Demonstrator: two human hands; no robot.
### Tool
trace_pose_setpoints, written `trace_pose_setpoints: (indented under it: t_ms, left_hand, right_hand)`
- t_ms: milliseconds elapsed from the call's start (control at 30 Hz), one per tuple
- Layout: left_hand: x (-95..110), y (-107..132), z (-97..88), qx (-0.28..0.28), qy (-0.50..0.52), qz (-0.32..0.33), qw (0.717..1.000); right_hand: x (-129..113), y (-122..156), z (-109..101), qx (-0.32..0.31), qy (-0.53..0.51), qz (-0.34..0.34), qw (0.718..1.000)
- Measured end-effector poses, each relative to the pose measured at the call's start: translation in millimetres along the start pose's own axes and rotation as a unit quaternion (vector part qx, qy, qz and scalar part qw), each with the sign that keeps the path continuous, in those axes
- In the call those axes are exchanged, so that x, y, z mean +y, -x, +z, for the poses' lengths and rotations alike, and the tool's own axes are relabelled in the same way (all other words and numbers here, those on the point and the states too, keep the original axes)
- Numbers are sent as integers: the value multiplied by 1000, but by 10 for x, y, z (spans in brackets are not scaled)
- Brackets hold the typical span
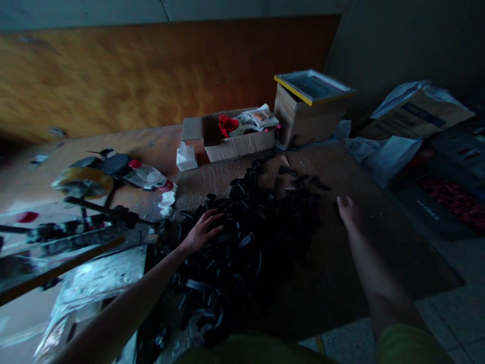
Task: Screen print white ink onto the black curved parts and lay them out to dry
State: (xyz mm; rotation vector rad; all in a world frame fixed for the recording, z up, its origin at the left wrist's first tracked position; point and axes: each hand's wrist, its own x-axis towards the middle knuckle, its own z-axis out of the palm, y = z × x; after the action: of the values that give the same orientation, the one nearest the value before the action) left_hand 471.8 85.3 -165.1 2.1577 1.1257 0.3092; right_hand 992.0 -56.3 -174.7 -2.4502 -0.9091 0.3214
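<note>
A large heap of small black parts (242,242), some curved and some elbow-shaped, is spread over the brown work board. My left hand (204,231) reaches onto the heap's left side with its fingers stretched out and apart. It touches the parts, and I see nothing gripped in it. To the right of the heap, my right hand (346,210) is above the bare board with its fingers closed around a black part (338,212). The hand mostly covers that piece, and dim light and blur hide its exact shape.
Behind the heap stand an open cardboard box (238,146) and a closed carton (310,119) topped by a yellow-edged frame (314,87). A plastic bottle (151,177) lies left. A metal fixture (87,235) occupies the left side; crates (435,210) stand right.
</note>
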Motion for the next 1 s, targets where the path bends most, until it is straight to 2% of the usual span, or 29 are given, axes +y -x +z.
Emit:
trace_pose_setpoints:
  t_ms: [100,200,300,467,567,633,700,800,1000]
  left_hand:
    - [10,14,23,11,24,-13,1000]
    - [29,5,21,17,39,-17,999]
    - [32,-1,27,15,50,-23,998]
    - [31,-3,50,19,48,-30,998]
    - [56,1,49,18,43,-31,998]
    - [72,3,47,14,43,-27,999]
    - [78,4,49,13,44,-25,999]
    - [72,1,57,20,45,-31,998]
    - [78,24,47,36,50,-42,997]
  right_hand:
    - [187,24,320,4,14,85,996]
    - [55,86,686,-36,-14,84,996]
    - [-136,123,879,-78,-60,81,992]
    - [-426,306,1043,-159,-176,23,971]
    - [-670,460,1167,-223,-238,-39,944]
    - [-825,536,1200,-258,-265,-70,926]
    - [-951,594,1174,-263,-279,-87,920]
    - [-1102,699,1075,-246,-268,-116,924]
    - [-1402,1021,930,-221,-173,-192,940]
